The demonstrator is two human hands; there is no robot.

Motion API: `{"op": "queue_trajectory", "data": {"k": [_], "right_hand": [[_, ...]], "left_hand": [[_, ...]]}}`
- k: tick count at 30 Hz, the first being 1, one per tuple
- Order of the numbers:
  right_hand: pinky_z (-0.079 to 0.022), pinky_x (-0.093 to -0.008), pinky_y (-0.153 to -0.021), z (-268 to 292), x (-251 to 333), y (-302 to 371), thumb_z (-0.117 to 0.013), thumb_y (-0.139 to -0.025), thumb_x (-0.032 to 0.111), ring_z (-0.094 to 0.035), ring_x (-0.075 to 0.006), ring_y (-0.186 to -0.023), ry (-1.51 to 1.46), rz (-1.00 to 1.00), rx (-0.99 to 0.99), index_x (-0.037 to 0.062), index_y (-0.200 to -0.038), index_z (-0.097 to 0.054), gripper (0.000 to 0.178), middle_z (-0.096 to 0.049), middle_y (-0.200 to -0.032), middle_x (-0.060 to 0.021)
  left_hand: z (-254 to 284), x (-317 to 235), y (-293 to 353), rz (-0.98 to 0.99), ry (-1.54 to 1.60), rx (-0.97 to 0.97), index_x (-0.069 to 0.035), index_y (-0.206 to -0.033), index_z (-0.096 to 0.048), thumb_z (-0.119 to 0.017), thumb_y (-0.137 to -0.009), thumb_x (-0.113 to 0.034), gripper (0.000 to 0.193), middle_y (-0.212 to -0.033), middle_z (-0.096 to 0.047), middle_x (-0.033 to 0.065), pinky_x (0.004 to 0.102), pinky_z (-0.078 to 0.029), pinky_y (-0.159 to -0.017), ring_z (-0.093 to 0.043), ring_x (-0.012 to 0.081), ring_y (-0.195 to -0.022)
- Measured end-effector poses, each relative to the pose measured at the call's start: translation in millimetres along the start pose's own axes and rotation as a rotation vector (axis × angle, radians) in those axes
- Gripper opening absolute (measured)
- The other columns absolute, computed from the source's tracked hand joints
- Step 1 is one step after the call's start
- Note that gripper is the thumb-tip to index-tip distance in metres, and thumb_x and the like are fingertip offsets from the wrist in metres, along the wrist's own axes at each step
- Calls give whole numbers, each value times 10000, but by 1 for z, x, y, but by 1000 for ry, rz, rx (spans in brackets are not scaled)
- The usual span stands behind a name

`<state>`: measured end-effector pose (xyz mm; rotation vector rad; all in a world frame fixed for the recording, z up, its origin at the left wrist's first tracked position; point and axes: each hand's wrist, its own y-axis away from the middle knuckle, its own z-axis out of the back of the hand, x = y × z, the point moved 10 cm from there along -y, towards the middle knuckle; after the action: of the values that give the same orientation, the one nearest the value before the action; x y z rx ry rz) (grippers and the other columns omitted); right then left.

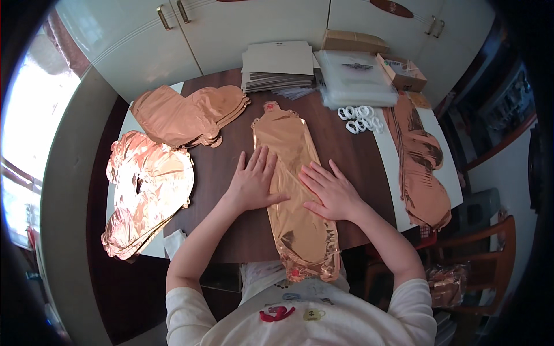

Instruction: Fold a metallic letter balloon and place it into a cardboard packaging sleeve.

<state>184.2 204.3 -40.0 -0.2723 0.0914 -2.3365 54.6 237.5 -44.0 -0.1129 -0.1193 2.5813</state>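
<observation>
A flat, rose-gold foil balloon (288,173), long and narrow, is lying lengthwise across the middle of the worktop (210,176). Its far end is pointing toward the worktop's far edge, and its near end is jutting past the near edge over the person's lap.

The left hand (254,181) is resting palm down along the balloon's left side, its fingers slightly spread and its thumb reaching inward over the foil. The right hand (332,193) is lying across the right side, its fingertips and thumb extending onto the foil. Neither hand is closing around anything; the balloon is running between and partly under them, its middle showing between the thumbs. How firmly the palms are pressing is hard to tell from above.

At the worktop's far left corner a stack of foil balloons (190,112) is lying flat, while a shinier foil pile (156,196) is covering the left edge. More folded foil (418,167) is stretching along the right edge. Toward the far edge, grey cards (279,60) are standing stacked beside clear plastic sleeves (352,78) and a small cardboard box (402,72), with white rings (360,118) lying just nearer.
</observation>
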Motion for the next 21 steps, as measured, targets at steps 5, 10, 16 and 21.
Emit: {"op": "queue_trajectory", "data": {"k": [5, 10, 16, 21], "right_hand": [[-145, -550, -1119, 0, 4, 1, -475, -898, 494, -272, -263, -1379, 37, 36, 3, 227, -1391, -422, 564, -355, -1463, -75], [-165, -579, -1102, 4, 5, 1, -532, -877, 443, -306, -299, -1357, 4, 41, -25, 296, -1327, -502, 475, -378, -1446, -77], [-155, -574, -1107, 3, 4, 0, -520, -884, 451, -305, -291, -1360, -7, 33, -25, 303, -1335, -494, 475, -382, -1445, -72], [-149, -572, -1109, 2, 6, 0, -516, -886, 456, -301, -285, -1363, -15, 34, -33, 307, -1339, -489, 479, -383, -1446, -68]], "left_hand": [[-4, 23, -8, 35, -19, 25, 33, -1414, -284, -478, -749, -754, 1049, -1477, -278, 216, 565, -191, -1095, -234, 318, -1396], [-5, 41, -18, 45, -10, 60, 25, -1427, -265, -461, -749, -773, 1066, -1492, -264, 190, 544, -171, -1111, -203, 284, -1411], [-8, 66, -28, 57, -5, 119, 13, -1449, -213, -429, -773, -765, 1053, -1523, -221, 138, 533, -129, -1124, -147, 254, -1428], [-7, 69, -25, 57, -59, 94, 21, -1446, -217, -406, -821, -716, 985, -1515, -233, 154, 543, -121, -1122, -151, 269, -1427]]}}
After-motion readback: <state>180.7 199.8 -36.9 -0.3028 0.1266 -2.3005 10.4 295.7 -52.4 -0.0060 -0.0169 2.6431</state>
